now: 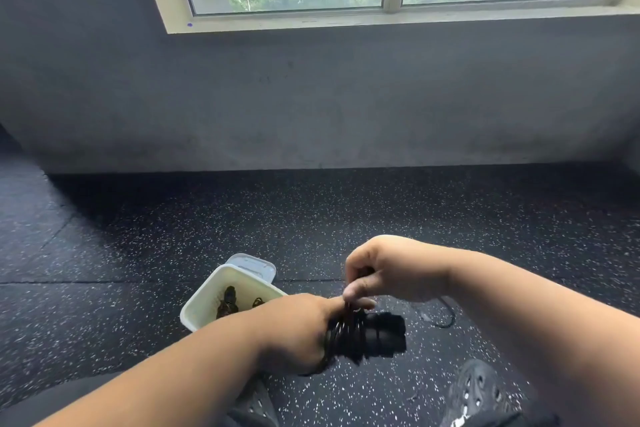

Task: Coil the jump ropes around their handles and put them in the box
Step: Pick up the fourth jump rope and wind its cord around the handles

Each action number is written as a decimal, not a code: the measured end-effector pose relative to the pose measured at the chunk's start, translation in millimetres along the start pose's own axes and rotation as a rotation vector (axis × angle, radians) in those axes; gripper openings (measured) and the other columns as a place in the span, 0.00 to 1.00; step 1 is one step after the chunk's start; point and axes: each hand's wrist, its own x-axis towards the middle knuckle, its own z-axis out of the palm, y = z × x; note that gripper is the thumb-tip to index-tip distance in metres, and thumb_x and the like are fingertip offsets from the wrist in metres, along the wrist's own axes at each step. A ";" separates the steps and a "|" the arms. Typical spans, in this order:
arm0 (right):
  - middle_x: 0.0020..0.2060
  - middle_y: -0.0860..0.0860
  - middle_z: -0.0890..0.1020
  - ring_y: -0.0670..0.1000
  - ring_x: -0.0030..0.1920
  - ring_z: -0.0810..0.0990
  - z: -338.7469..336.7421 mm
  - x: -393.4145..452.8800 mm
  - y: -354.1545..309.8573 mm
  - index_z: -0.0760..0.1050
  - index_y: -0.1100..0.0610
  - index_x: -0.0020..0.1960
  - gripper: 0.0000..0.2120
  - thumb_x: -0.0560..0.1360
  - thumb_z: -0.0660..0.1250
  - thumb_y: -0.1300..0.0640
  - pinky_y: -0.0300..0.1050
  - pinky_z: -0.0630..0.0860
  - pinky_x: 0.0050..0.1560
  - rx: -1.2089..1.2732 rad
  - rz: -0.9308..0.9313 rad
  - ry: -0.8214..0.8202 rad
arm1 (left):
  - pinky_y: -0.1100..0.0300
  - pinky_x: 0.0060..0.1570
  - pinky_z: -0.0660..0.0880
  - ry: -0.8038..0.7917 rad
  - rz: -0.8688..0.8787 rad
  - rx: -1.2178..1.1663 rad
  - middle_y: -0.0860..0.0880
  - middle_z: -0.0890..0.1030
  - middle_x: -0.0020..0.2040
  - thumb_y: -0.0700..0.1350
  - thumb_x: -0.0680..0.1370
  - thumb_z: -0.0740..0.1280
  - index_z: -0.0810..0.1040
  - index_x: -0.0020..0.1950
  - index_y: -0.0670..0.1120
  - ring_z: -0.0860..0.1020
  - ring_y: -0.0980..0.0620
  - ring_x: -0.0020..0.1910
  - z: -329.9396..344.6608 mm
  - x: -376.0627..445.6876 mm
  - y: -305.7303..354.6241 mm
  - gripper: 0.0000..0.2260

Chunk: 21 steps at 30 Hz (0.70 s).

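Note:
My left hand (298, 333) grips the black handles of a jump rope (377, 334), with several turns of thin black cord wound around them. Just above, my right hand (377, 276) pinches the cord over the handles. A loose stretch of the cord (448, 317) trails on the floor to the right. The white box (207, 298) stands on the floor to the left, partly behind my left hand, and dark coiled ropes (227, 303) lie inside it.
A clear lid (254, 265) lies behind the box. Black perforated shoes (481, 392) show at the bottom of the view. The floor is dark speckled rubber, with a grey wall and a window beyond.

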 end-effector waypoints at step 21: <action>0.47 0.51 0.83 0.58 0.43 0.78 53.0 9.1 -22.1 0.77 0.51 0.55 0.05 0.83 0.63 0.52 0.47 0.70 0.41 -0.403 0.041 0.033 | 0.55 0.47 0.75 0.250 -0.465 -0.102 0.52 0.81 0.47 0.46 0.76 0.62 0.64 0.71 0.64 0.81 0.46 0.47 -10.8 6.8 -19.3 0.26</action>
